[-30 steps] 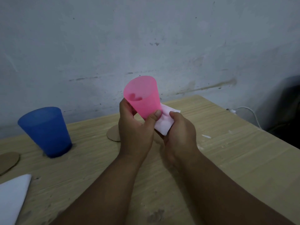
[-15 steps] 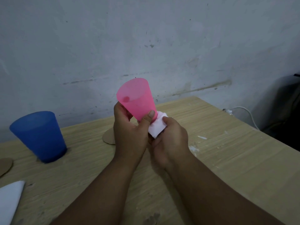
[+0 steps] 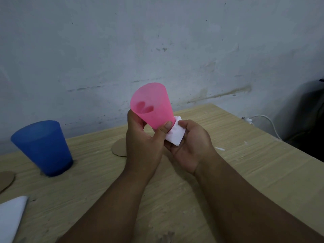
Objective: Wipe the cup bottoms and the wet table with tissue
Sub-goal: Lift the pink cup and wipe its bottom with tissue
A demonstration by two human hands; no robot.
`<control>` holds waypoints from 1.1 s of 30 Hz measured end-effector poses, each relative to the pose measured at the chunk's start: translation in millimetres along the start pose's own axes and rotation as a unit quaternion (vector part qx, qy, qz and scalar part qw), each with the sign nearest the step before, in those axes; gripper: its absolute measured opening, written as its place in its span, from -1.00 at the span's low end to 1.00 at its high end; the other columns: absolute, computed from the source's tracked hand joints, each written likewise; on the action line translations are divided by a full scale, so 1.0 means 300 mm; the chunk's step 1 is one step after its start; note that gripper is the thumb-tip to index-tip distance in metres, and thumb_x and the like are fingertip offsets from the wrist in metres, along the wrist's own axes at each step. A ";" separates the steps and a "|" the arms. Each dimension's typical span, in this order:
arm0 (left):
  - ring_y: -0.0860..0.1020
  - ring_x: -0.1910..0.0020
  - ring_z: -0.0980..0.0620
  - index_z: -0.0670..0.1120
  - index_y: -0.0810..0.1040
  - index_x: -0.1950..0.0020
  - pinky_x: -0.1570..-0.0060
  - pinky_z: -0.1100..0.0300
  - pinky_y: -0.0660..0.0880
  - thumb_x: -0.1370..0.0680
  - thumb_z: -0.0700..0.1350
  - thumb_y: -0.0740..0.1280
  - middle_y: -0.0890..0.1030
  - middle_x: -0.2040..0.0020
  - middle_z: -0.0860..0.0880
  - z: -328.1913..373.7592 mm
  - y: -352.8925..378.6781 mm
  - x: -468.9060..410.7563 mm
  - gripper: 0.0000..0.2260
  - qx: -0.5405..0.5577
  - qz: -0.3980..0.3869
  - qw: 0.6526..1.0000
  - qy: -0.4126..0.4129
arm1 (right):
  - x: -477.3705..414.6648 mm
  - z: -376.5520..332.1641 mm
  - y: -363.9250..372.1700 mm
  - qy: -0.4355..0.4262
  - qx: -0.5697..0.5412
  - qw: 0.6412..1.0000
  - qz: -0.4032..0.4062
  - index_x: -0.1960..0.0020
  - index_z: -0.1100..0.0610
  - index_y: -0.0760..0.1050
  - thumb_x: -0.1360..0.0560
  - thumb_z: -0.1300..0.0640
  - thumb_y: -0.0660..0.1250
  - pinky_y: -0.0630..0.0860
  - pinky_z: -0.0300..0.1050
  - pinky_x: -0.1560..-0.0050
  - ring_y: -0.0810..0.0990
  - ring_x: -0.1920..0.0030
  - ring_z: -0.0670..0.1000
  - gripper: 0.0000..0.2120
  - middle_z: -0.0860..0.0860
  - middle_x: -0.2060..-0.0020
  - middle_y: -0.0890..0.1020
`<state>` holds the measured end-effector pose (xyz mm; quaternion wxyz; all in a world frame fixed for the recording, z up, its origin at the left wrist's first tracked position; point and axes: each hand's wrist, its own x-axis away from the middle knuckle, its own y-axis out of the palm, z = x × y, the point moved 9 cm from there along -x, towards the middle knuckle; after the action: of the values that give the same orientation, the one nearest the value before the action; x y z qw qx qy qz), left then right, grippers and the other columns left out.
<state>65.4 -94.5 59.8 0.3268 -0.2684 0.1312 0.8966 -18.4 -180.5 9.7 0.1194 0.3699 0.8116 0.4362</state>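
Note:
My left hand [image 3: 142,142] grips a translucent pink cup [image 3: 152,106] above the wooden table [image 3: 245,165]. The cup is tilted, its mouth up and to the left, and my fingertips show through its wall. My right hand [image 3: 191,146] holds a folded white tissue [image 3: 175,136] against the cup's bottom, which the tissue hides. A blue cup [image 3: 43,146] stands upright on the table at the left, apart from both hands.
A round cardboard coaster [image 3: 118,148] lies behind my left hand, another coaster [image 3: 5,179] sits at the left edge. A second white tissue [image 3: 10,220] lies at the lower left. A white cable [image 3: 263,121] runs off the table's far right corner. The wall stands close behind.
The pink cup has tipped further to the left and risen a little. My right hand has turned palm up under the cup's bottom, and the tissue is bunched tighter against it.

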 end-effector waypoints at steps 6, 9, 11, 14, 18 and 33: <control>0.61 -0.19 0.17 0.31 0.37 -0.25 -0.12 0.07 0.61 -0.43 -0.11 0.59 0.62 -0.20 0.16 -0.007 -0.019 -0.003 -0.42 0.012 0.011 1.000 -0.004 | 0.020 -0.087 -0.072 -0.048 0.141 0.984 0.097 -0.14 0.31 0.55 -0.53 0.22 0.20 0.58 0.30 -0.09 0.67 -0.03 0.29 -0.73 0.29 -0.01 0.68; 0.61 -0.20 0.15 0.31 0.38 -0.25 -0.15 0.01 0.60 -0.44 -0.11 0.58 0.61 -0.20 0.16 -0.008 -0.019 -0.003 -0.44 0.012 0.010 1.000 -0.002 | 0.035 -0.156 -0.098 -0.085 0.215 0.961 0.153 -0.05 0.28 0.58 -0.55 0.18 0.24 0.61 0.24 -0.02 0.69 0.06 0.26 -0.78 0.27 0.08 0.70; 0.61 -0.21 0.14 0.32 0.38 -0.25 -0.14 0.01 0.60 -0.44 -0.09 0.57 0.62 -0.19 0.17 -0.012 -0.013 -0.002 -0.44 0.020 0.003 1.000 -0.006 | 0.035 -0.193 -0.116 -0.110 0.241 0.947 0.181 -0.04 0.25 0.60 -0.53 0.11 0.26 0.61 0.20 0.01 0.69 0.07 0.20 -0.76 0.26 0.06 0.69; 0.61 -0.20 0.13 0.29 0.38 -0.26 0.00 0.14 0.63 -0.45 -0.15 0.57 0.62 -0.17 0.15 -0.008 0.004 0.004 -0.43 0.038 -0.014 0.999 -0.010 | 0.026 -0.220 -0.108 -0.160 0.264 0.933 0.186 0.07 0.18 0.64 -0.50 0.03 0.28 0.61 0.19 -0.06 0.68 0.02 0.16 -0.75 0.25 0.02 0.68; 0.63 -0.16 0.13 0.18 0.39 -0.27 0.09 0.24 0.62 -0.46 -0.21 0.55 0.63 -0.17 0.06 0.001 0.026 0.015 -0.46 0.054 -0.038 0.998 -0.018 | -0.002 -0.162 -0.073 -0.142 0.215 0.955 0.150 0.02 0.19 0.64 -0.60 0.13 0.28 0.65 0.02 0.11 0.72 0.16 0.10 -0.81 0.16 0.11 0.73; 0.60 -0.24 0.14 0.28 0.40 -0.26 -0.14 0.13 0.56 -0.44 -0.19 0.57 0.62 -0.20 0.20 -0.012 0.008 -0.007 -0.42 0.047 -0.026 0.999 -0.007 | -0.010 -0.063 -0.040 0.004 0.106 0.994 0.018 -0.33 0.33 0.43 -0.64 0.21 0.11 0.51 0.21 -0.25 0.62 -0.19 0.25 -0.67 0.29 -0.16 0.62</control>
<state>66.6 -98.9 58.0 0.3629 -0.2501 0.1640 0.8825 -32.0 -198.4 10.8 0.0684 0.3930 0.8472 0.3509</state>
